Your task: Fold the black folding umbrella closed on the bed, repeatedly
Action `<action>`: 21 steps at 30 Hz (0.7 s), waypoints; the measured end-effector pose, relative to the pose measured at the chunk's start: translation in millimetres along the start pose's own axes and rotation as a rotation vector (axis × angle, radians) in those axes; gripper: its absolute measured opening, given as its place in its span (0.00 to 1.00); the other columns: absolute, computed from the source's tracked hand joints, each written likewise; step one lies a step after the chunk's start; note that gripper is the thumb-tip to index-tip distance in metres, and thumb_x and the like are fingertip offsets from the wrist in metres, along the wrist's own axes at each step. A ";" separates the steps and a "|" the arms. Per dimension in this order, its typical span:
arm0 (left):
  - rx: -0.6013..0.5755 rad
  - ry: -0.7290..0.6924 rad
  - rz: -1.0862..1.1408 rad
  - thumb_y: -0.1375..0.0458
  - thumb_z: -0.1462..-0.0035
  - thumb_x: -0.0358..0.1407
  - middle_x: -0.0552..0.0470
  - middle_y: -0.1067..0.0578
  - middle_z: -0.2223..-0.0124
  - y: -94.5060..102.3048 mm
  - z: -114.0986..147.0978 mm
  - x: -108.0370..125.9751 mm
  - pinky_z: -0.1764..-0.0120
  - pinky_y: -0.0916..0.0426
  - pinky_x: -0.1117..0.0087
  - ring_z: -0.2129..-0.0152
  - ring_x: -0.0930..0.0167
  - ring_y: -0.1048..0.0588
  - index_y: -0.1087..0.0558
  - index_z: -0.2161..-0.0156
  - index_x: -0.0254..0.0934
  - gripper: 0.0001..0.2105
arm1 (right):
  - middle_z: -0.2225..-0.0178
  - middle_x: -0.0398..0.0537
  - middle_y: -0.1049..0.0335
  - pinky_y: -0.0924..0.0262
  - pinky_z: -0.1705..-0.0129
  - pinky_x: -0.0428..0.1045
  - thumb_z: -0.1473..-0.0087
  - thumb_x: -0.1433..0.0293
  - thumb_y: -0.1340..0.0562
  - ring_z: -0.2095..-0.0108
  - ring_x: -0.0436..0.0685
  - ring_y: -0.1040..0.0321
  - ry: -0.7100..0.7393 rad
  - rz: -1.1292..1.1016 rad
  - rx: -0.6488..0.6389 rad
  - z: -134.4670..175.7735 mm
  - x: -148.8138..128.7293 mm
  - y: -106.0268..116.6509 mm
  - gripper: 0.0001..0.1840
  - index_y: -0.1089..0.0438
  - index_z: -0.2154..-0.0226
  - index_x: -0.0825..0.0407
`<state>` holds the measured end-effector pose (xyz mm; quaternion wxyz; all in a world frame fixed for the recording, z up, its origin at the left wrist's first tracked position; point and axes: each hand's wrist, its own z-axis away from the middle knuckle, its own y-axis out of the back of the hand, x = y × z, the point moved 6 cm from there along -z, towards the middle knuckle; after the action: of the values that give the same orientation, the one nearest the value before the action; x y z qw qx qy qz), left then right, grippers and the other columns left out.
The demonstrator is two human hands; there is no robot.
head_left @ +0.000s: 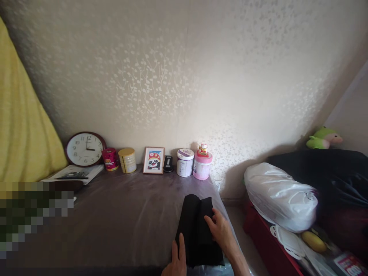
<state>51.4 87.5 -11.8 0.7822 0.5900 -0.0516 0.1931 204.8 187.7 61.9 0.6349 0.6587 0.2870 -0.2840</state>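
A folded black cloth [198, 234] lies lengthwise near the front right edge of the covered table, with a lengthwise crease between its two raised sides. I cannot make out whether it is a garment. My right hand [220, 228] has its thumb on top and its fingers at the right edge, pinching the cloth. At the lower left edge, my left hand [176, 257] rests against the cloth with its visible fingers stretched out and apart. The left thumb is hidden.
Along the wall stand a round clock [85, 149], a red can [110, 159], a yellow-lidded can [127, 161], a panda picture frame [154, 161] and two tubs [185, 163]. Right of the table [129, 222], a white plastic bag [281, 195] sits by a red box [267, 237].
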 end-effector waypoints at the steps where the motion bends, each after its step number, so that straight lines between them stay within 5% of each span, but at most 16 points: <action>1: 0.002 0.002 -0.008 0.65 0.52 0.17 0.40 0.49 0.37 0.1 0.2 0.2 0.68 0.29 0.67 0.69 0.67 0.22 0.62 0.40 0.44 0.35 | 0.63 0.55 0.29 0.38 0.67 0.50 0.52 0.61 0.44 0.59 0.62 0.31 -0.021 -0.042 -0.013 -2.2 1.5 -1.4 0.27 0.38 0.51 0.57; 5: 0.028 -0.010 -0.027 0.66 0.53 0.17 0.38 0.47 0.38 0.9 0.7 1.1 0.67 0.29 0.67 0.69 0.67 0.22 0.61 0.40 0.44 0.35 | 0.66 0.49 0.29 0.39 0.76 0.46 0.53 0.60 0.44 0.67 0.57 0.30 -0.018 -0.298 -0.145 -8.6 -14.4 -11.6 0.25 0.36 0.53 0.56; 10: 0.053 0.002 -0.040 0.66 0.51 0.18 0.40 0.45 0.38 -1.1 -1.5 -0.8 0.68 0.28 0.69 0.69 0.68 0.22 0.59 0.40 0.44 0.33 | 0.63 0.52 0.29 0.38 0.66 0.47 0.56 0.62 0.40 0.61 0.58 0.32 0.011 -0.399 -0.128 -21.7 -36.2 -35.0 0.27 0.35 0.54 0.58; 17: 0.007 -0.013 -0.025 0.68 0.51 0.17 0.38 0.46 0.38 -12.7 -7.8 -3.1 0.61 0.29 0.63 0.63 0.63 0.23 0.45 0.41 0.37 0.32 | 0.67 0.49 0.29 0.40 0.61 0.48 0.55 0.66 0.40 0.62 0.56 0.32 0.069 -0.189 -0.127 -29.0 -43.4 -78.5 0.23 0.33 0.55 0.59; 21: -0.042 -0.001 0.028 0.67 0.50 0.18 0.39 0.48 0.37 -14.2 -8.2 -5.4 0.61 0.31 0.68 0.61 0.65 0.24 0.46 0.41 0.35 0.31 | 0.66 0.50 0.28 0.42 0.61 0.47 0.54 0.66 0.41 0.62 0.56 0.32 0.126 -0.041 -0.185 -25.6 -50.7 -84.9 0.23 0.34 0.54 0.59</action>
<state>50.5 90.7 -28.8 0.7915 0.5729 -0.0644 0.2027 108.1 214.8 42.9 0.6675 0.6080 0.3648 -0.2272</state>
